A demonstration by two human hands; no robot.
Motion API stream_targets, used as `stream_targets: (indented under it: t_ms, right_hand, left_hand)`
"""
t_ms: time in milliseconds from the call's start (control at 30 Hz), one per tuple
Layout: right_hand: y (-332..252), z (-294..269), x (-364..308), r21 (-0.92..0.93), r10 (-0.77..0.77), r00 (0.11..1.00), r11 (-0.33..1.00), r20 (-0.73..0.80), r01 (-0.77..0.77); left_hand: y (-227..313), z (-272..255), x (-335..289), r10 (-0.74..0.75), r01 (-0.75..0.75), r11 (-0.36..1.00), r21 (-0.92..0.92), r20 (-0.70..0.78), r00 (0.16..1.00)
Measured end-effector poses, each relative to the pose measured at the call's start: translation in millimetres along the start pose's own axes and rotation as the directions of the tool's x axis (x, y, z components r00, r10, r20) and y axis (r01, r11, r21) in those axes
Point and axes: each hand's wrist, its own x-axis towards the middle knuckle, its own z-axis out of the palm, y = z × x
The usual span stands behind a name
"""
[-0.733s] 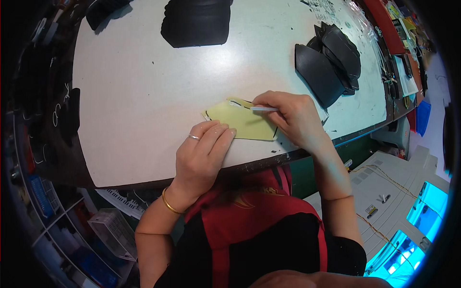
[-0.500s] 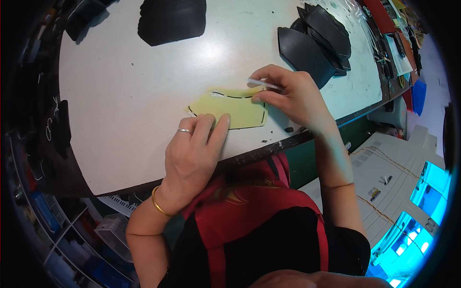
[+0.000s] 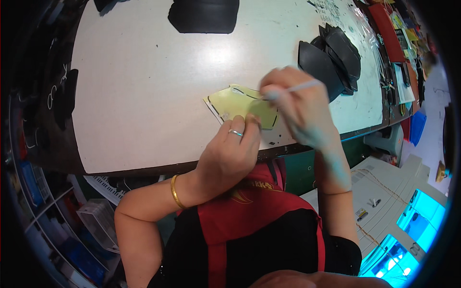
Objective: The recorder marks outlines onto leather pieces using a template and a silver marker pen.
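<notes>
A flat yellow template with black dashed slots along its edges lies on the white table top. My left hand, with a ring and a gold bangle, is closed at the template's near edge, its fingertips pressing there. Its thumb is hidden. Over the template's right end, my right hand is closed round a thin pale pen-like stick. That hand is smeared by motion, and whether the tip touches the template I cannot tell.
A pile of black cut pieces lies to the right. Another black stack sits at the far side. Small black scraps lie by the table's near edge. A white stool-like object stands beyond the right edge.
The template has shifted right in view and turned somewhat, with my left hand moving right along its near edge. My right hand has rotated, and the stick now points differently.
</notes>
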Motion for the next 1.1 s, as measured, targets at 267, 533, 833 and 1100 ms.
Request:
stream_targets:
  t_ms: [267,533,833,1100]
  right_hand:
    - [-3,61,50,-0.062,-0.216,0.969,0.972,0.119,0.225]
    - [21,11,-11,0.019,-0.009,0.989,1.000,0.149,0.007]
    - [3,7,-54,-0.146,0.089,0.996,0.985,-0.031,-0.093]
    - [26,2,-32,0.195,0.377,0.926,0.909,-0.002,-0.369]
  left_hand:
    - [4,0,3,-0.007,0.008,1.000,-0.013,0.050,0.999]
    - [3,0,20,-0.012,0.009,0.985,0.171,0.015,1.000]
    - [-1,6,21,-0.004,0.006,0.990,0.140,-0.013,1.000]
    - [-4,6,21,-0.011,0.010,0.991,0.136,0.009,1.000]
